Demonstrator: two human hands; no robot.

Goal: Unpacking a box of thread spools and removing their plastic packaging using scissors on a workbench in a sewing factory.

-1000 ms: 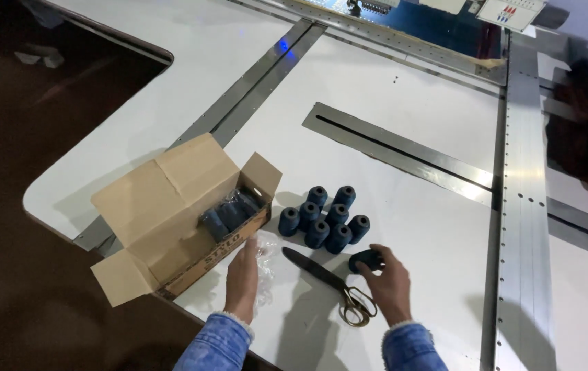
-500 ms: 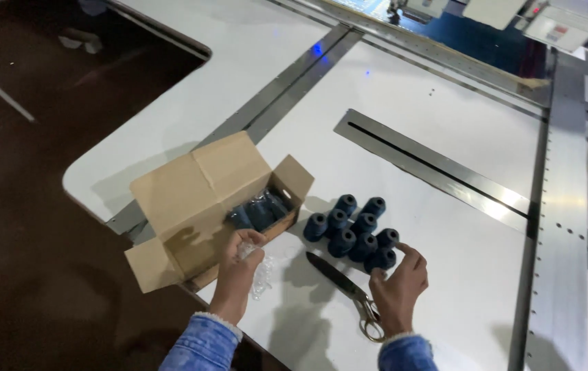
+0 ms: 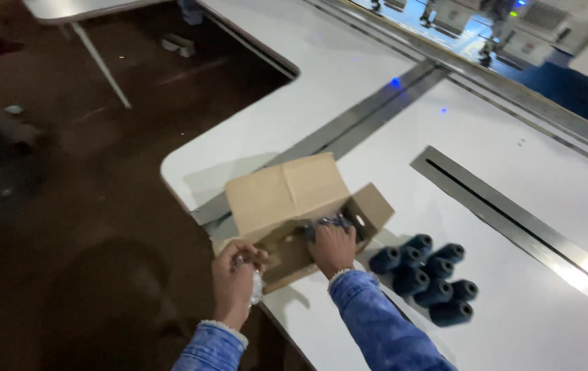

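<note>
1. Head view: right hand [image 3: 333, 249] has left the table, where half a second ago it rested by the spools, and now reaches into the open brown cardboard box [image 3: 287, 199]. Fingers curl around something dark inside, likely a spool; grasp not confirmed, cannot tell.
2. Left hand [image 3: 237, 271] has come off the box edge and is now clenched on a crumpled clear plastic wrapper [image 3: 255, 287], at the near-left table edge.
3. Cluster of dark blue thread spools [image 3: 425, 275] stands on the white table [image 3: 513, 158], right of the box and untouched.
4. Scissors seen earlier are now hidden behind the blue denim sleeve [image 3: 383, 330].
5. Judgement: unpacking has moved on; another spool is coming out.
</note>
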